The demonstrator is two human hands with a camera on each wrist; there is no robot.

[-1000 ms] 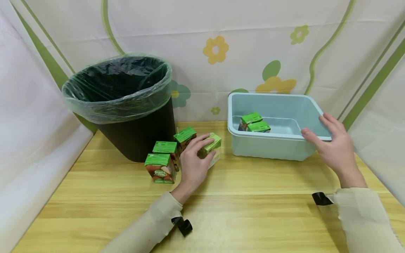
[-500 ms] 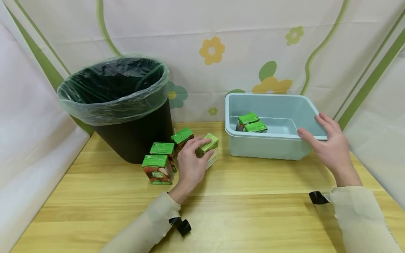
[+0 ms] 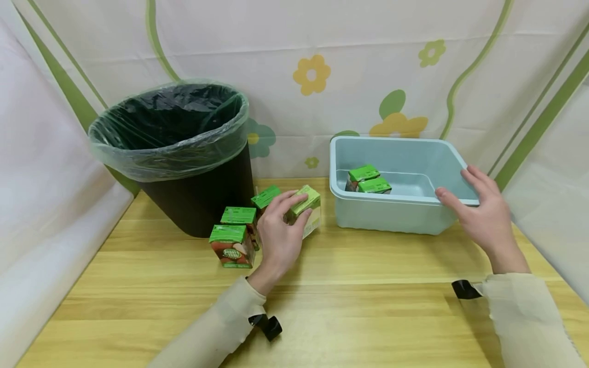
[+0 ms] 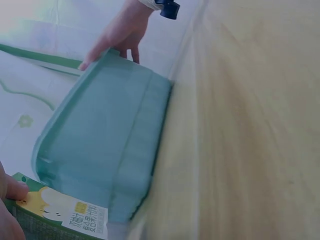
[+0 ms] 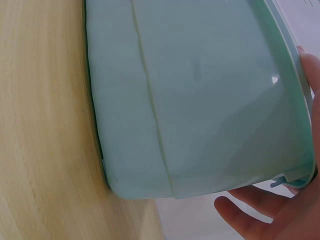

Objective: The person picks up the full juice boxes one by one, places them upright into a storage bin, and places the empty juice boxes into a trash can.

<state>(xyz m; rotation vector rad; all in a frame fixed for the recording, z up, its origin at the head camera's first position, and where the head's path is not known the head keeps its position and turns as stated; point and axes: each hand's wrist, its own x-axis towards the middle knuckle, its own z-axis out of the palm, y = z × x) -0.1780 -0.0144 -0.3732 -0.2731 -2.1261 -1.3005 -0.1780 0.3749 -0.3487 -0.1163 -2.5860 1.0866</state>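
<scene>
**One carton gripped, one hand at the bin**

While the left hand (image 3: 276,237) curls its fingers round a green juice carton (image 3: 304,210) (its top tilted, lifted a little off the wooden table (image 3: 368,286)), three more cartons (image 3: 239,232) stand just beside it, in front of the black trash can (image 3: 184,153). The right hand (image 3: 483,217) rests with relaxed, straight fingers on the near right corner of the light blue bin (image 3: 391,214), grasping nothing. Two cartons (image 3: 369,180) lie inside the bin, towards its left side.
</scene>
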